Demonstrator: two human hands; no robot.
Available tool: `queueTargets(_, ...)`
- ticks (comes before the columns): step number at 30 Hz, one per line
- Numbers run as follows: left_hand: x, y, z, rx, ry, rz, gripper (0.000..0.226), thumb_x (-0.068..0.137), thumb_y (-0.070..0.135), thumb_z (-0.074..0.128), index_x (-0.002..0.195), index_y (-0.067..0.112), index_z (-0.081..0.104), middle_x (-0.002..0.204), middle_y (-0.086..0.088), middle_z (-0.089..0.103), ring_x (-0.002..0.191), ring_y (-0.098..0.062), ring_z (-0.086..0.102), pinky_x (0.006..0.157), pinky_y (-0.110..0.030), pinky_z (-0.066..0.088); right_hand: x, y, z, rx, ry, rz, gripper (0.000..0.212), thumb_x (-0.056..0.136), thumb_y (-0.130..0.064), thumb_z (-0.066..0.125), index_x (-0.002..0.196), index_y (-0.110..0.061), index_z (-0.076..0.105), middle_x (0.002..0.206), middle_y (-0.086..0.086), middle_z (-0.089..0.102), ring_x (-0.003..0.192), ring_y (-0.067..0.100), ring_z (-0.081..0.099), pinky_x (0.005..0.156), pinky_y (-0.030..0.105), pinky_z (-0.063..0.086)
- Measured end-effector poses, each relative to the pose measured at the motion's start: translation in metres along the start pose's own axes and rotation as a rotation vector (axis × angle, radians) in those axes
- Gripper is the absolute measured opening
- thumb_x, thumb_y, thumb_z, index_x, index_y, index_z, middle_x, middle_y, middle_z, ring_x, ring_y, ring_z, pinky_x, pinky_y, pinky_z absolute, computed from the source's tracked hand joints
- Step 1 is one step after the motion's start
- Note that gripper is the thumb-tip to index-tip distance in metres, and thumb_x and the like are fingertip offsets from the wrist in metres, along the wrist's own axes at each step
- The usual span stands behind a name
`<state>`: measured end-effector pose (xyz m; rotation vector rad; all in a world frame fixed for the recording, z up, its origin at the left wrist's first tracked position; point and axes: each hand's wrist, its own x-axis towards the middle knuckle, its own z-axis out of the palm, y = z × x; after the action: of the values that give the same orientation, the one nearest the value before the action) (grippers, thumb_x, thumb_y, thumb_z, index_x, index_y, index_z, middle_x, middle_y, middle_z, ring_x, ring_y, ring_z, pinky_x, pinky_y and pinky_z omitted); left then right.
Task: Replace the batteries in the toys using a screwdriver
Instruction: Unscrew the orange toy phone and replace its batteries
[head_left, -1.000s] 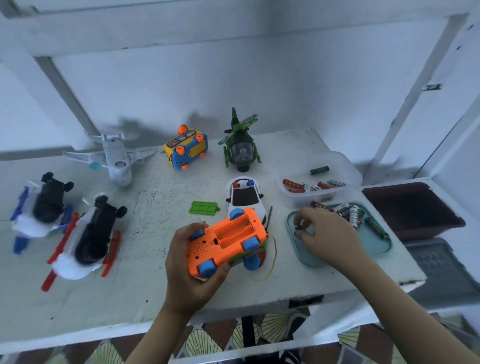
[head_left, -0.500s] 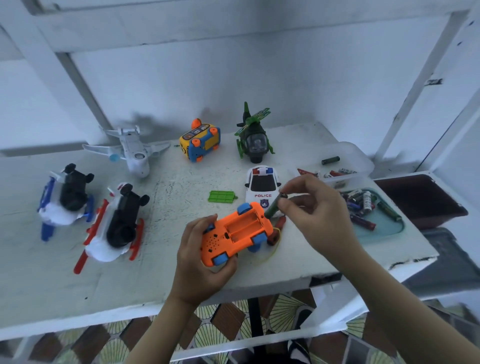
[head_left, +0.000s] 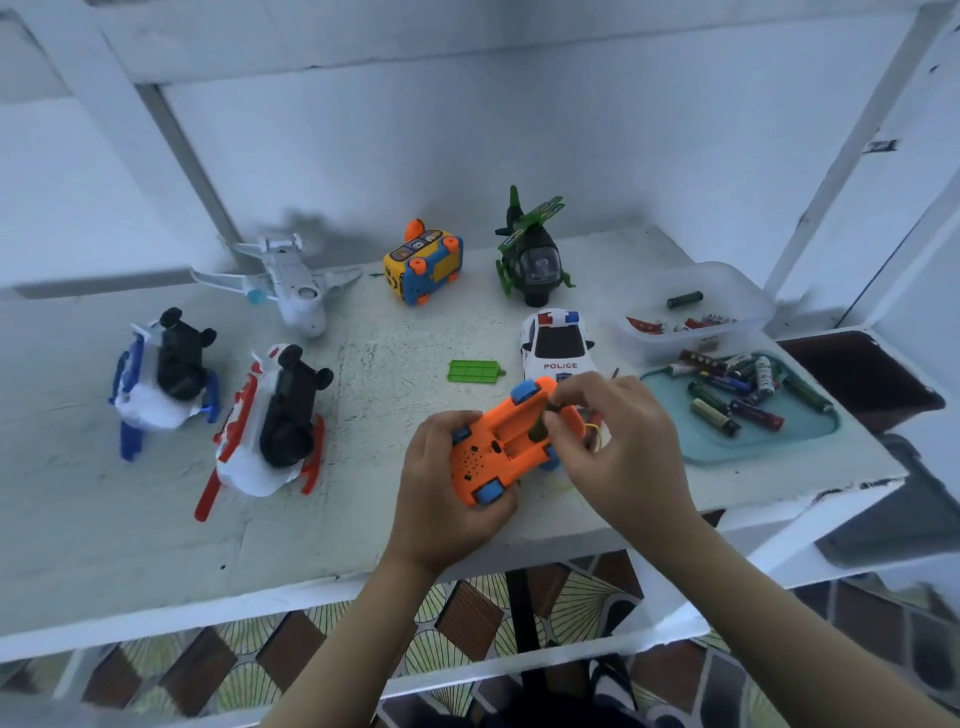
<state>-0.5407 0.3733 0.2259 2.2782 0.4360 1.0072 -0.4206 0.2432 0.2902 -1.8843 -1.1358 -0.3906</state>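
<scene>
The left hand (head_left: 447, 499) grips an orange toy car (head_left: 488, 452) from below, fingers curled round its near end. The car is turned belly-up just above the front edge of a white table (head_left: 337, 519), its blue wheels in the air and its battery bay uncovered. The right hand (head_left: 623, 447) reaches in from the other side, thumb and fingertips pinching a dark battery (head_left: 538, 429) that sits partly inside the open bay.

A green battery cover (head_left: 475, 371) lies flat on the table just beyond the car. Beside it stands a white police car (head_left: 558, 345). The thin dark shaft of what appears to be the screwdriver (head_left: 616, 372) pokes out past the right hand's knuckles, the rest of it hidden.

To the right, a teal tray (head_left: 727, 452) holds a loose heap of batteries. Behind it, a clear plastic tub (head_left: 748, 306) holds a few more.

Along the back of the table stand a green helicopter (head_left: 532, 254), a yellow-and-blue toy (head_left: 423, 267) and a white aeroplane (head_left: 293, 291). At the left, two white toys lie with their black undersides up, one trimmed in blue (head_left: 161, 374) and one trimmed in red (head_left: 270, 421).
</scene>
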Motion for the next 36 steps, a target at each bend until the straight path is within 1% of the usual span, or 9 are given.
queueTargets(4,0.001,-0.003,0.001,0.012,0.006,-0.018,0.060,0.065,0.042,0.069,0.117,0.026,0.044,0.106,0.009,0.049,0.095,-0.006,0.049,0.081,-0.016,0.041,-0.006,0.002,0.005,-0.031,0.038,0.011,0.016,0.081,-0.029,0.056,0.079,-0.015,0.061,0.070,-0.009,0.059,0.072,0.011,0.050,0.071,0.025,0.039)
queueTargets(11,0.001,-0.005,0.001,0.006,0.000,-0.017,0.060,0.065,0.041,0.068,0.119,0.028,0.043,0.106,0.011,0.048,0.102,-0.001,0.047,0.086,-0.018,0.039,-0.018,0.005,0.017,-0.186,0.026,-0.055,0.017,0.086,-0.027,0.058,0.084,-0.010,0.062,0.103,0.006,0.063,0.094,0.019,0.055,0.085,0.023,0.036)
queueTargets(23,0.000,-0.001,-0.001,0.004,0.018,-0.006,0.058,0.067,0.042,0.066,0.118,0.026,0.042,0.105,0.011,0.047,0.097,0.003,0.045,0.084,-0.017,0.039,-0.022,0.005,0.013,-0.366,-0.090,-0.186,0.017,0.088,-0.022,0.049,0.084,-0.010,0.061,0.118,0.014,0.060,0.104,0.022,0.047,0.085,0.029,0.032)
queueTargets(25,0.000,-0.001,-0.001,0.003,0.023,-0.009,0.058,0.067,0.042,0.066,0.118,0.025,0.044,0.105,0.011,0.047,0.100,0.004,0.046,0.084,-0.018,0.039,-0.020,0.003,0.012,-0.278,-0.101,-0.121,0.020,0.089,-0.025,0.047,0.085,-0.012,0.062,0.120,0.011,0.058,0.103,0.018,0.049,0.084,0.026,0.032)
queueTargets(27,0.000,-0.002,-0.002,-0.002,0.015,-0.002,0.057,0.068,0.039,0.066,0.118,0.022,0.046,0.105,0.011,0.048,0.100,0.002,0.046,0.083,-0.020,0.040,-0.017,0.001,0.008,0.026,-0.079,0.040,0.026,0.089,-0.027,0.044,0.091,-0.014,0.066,0.120,0.005,0.057,0.101,0.006,0.050,0.083,0.017,0.037)
queueTargets(30,0.000,-0.002,-0.003,-0.015,-0.011,0.023,0.056,0.068,0.035,0.067,0.119,0.018,0.049,0.111,0.009,0.047,0.103,-0.005,0.047,0.086,-0.020,0.042,-0.013,0.008,-0.002,0.264,0.040,0.232,0.027,0.088,-0.024,0.043,0.104,-0.016,0.063,0.104,-0.002,0.059,0.090,0.001,0.056,0.075,0.007,0.042)
queueTargets(32,0.001,-0.002,-0.003,-0.030,-0.013,0.017,0.057,0.068,0.034,0.067,0.120,0.017,0.052,0.116,0.007,0.046,0.108,-0.008,0.047,0.089,-0.020,0.043,-0.012,0.023,-0.010,0.098,0.047,0.282,0.027,0.086,-0.019,0.048,0.108,-0.014,0.062,0.101,0.001,0.060,0.088,0.010,0.057,0.079,0.015,0.044)
queueTargets(34,0.001,-0.002,-0.003,-0.048,-0.011,0.003,0.057,0.069,0.035,0.067,0.121,0.017,0.053,0.117,0.006,0.046,0.110,-0.006,0.046,0.091,-0.015,0.041,-0.011,0.043,-0.016,-0.214,0.007,0.295,0.031,0.083,-0.017,0.051,0.111,-0.008,0.062,0.104,0.010,0.063,0.094,0.025,0.058,0.083,0.034,0.044)
queueTargets(36,0.001,-0.002,-0.003,-0.056,-0.014,0.003,0.057,0.069,0.036,0.067,0.122,0.019,0.052,0.116,0.006,0.046,0.109,-0.004,0.046,0.090,-0.009,0.038,-0.011,0.061,-0.024,-0.505,-0.056,0.384,0.032,0.084,-0.016,0.055,0.113,-0.005,0.061,0.108,0.017,0.063,0.102,0.036,0.055,0.086,0.042,0.039)
